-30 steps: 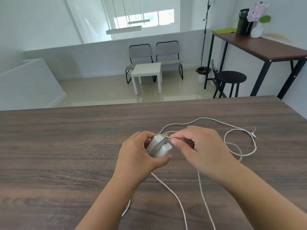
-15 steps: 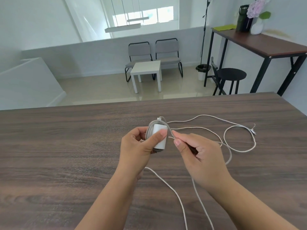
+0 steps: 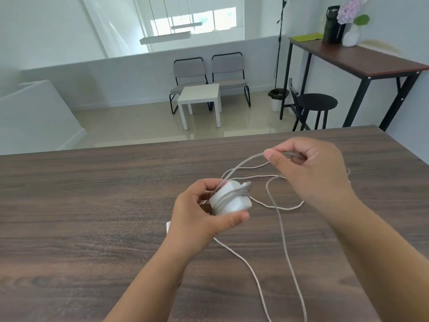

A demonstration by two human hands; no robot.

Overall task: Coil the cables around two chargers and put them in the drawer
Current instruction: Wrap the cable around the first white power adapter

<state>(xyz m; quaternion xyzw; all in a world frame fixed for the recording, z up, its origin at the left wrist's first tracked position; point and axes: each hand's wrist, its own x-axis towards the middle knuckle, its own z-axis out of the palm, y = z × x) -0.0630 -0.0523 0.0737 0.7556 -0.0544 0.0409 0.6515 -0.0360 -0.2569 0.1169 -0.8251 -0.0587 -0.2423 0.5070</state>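
1. The wide dark wood-grain table point(image 3: 92, 205) carried the whole job. No drawer showed anywhere in view, so the last step, stowing, would probably call for a turn or a reach out of frame.
2. Beyond the table edge stood a white square side table point(image 3: 199, 96), two grey padded chairs point(image 3: 209, 70), a round black stool point(image 3: 316, 102) and a tall brown desk point(image 3: 362, 59) bearing a dark flask and a vase of flowers; all lay well apart from the work and blocked nothing.
3. The long white cable point(image 3: 282, 240) trailed in loose loops over the table toward the near edge. It could likely snag on itself or knot as slack was drawn in, since the strands crossed one another.
4. The right hand point(image 3: 311, 168) pinched the cable between thumb and curled fingers, raised above the table. Too hard a pull might tug the wraps loose.
5. The left hand point(image 3: 204, 217) gripped the small white rounded charger point(image 3: 229, 198), held just above the table with a few turns wound on. A slack grip could let the coils slide off.
6. A small white object point(image 3: 168, 226) peeped from under the left wrist; I could not tell whether it was the second charger.
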